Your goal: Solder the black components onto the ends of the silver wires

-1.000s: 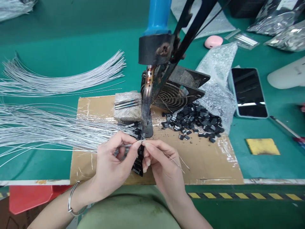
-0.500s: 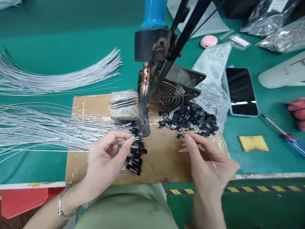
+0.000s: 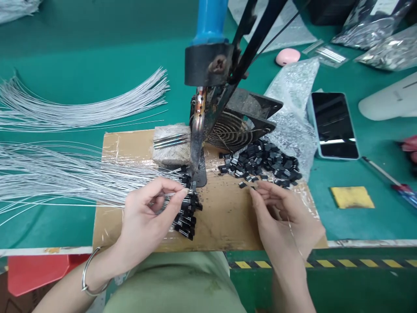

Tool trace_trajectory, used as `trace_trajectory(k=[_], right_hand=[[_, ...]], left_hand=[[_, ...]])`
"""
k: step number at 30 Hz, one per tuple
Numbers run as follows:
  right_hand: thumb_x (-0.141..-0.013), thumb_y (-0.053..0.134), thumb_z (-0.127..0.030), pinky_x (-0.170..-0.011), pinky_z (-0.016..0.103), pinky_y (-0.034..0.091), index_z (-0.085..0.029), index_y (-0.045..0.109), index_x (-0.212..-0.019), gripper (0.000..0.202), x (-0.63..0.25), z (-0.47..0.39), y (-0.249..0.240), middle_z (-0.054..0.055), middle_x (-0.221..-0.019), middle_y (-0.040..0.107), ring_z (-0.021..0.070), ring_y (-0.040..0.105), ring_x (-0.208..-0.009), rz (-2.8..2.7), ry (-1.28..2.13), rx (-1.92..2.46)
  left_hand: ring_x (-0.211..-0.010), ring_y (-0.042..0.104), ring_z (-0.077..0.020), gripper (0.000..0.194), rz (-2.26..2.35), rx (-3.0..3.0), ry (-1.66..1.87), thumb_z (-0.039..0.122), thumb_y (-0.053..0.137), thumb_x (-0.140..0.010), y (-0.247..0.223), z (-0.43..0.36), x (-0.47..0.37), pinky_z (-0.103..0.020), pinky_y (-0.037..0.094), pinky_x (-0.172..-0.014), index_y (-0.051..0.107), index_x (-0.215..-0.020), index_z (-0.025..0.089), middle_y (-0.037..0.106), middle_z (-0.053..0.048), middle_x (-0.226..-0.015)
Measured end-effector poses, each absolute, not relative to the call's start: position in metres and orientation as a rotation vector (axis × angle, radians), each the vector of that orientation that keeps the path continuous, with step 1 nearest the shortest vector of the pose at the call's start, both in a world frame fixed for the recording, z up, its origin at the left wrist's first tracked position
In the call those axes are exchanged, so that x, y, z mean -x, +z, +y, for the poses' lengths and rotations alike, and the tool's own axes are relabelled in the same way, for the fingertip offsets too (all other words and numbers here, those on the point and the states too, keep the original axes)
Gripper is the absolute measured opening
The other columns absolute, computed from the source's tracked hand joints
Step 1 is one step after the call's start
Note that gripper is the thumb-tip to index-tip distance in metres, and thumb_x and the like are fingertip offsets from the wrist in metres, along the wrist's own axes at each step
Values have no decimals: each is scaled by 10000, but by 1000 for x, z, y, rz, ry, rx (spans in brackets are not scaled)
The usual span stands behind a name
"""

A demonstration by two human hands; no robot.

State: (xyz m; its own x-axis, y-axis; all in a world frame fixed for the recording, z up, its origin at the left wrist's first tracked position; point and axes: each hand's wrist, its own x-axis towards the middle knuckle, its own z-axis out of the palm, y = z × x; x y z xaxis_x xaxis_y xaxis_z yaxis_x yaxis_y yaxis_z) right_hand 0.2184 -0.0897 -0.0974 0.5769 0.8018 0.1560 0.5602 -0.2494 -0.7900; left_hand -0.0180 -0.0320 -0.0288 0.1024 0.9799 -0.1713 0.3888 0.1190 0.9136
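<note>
Left hand point(image 3: 151, 213) pinches a thin pale wire point(image 3: 168, 194) running lengthwise to the left; right hand point(image 3: 286, 217), curled nearly closed, is nearer the loose black pieces point(image 3: 265, 163) heaped just beyond it on the cardboard point(image 3: 224, 221); whether it grips one cannot be told

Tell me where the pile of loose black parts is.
In the head view, the pile of loose black parts lies right of centre on the cardboard, between the fan and the right hand, beside the clear plastic wrap.
</note>
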Motion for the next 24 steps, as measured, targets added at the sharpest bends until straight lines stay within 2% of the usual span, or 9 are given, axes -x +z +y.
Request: trace_trajectory(k=[3,7,11,15,24], right_hand=[[-910,779,-351,-676,308,580,-194,823,-1025,199,-212,-88,-91,72,-940,785,170,692,-738,-992,413,1825],[-854,845,-313,-529,275,530,-199,824,-911,129,-194,-82,-75,32,-809,769,127,607,-572,-826,557,1676],[-842,864,-275,-459,239,517,-216,820,-872,80,-176,-75,-65,-3,-705,733,109,599,-512,-725,797,1503],[-876,835,-250,-444,212,516,-240,830,-859,19,-162,-68,-60,-27,-620,694,101,598,-486,-679,1015,1388],[-856,849,-276,-437,197,558,-232,843,-855,44,-146,-59,-55,-14,-630,731,99,617,-471,-589,1240,1267]], left_hand=[[-599,525,-124,109,1433,-1437,773,245,720,-932,-27,-31,17,-255,387,-533,758,-843,195,691,-25,-744],[-577,498,-121,123,1422,-1462,751,238,703,-942,-26,-31,17,-249,374,-509,744,-837,189,671,-16,-712],[-597,543,-128,117,1413,-1477,748,239,704,-945,-24,-30,18,-247,407,-524,745,-846,194,694,-22,-736],[-585,560,-122,103,1426,-1456,756,225,720,-924,-20,-28,16,-244,404,-518,749,-828,200,711,-14,-731],[-581,599,-133,96,1423,-1404,701,243,734,-908,-17,-24,16,-252,389,-509,760,-829,195,746,-29,-730]])
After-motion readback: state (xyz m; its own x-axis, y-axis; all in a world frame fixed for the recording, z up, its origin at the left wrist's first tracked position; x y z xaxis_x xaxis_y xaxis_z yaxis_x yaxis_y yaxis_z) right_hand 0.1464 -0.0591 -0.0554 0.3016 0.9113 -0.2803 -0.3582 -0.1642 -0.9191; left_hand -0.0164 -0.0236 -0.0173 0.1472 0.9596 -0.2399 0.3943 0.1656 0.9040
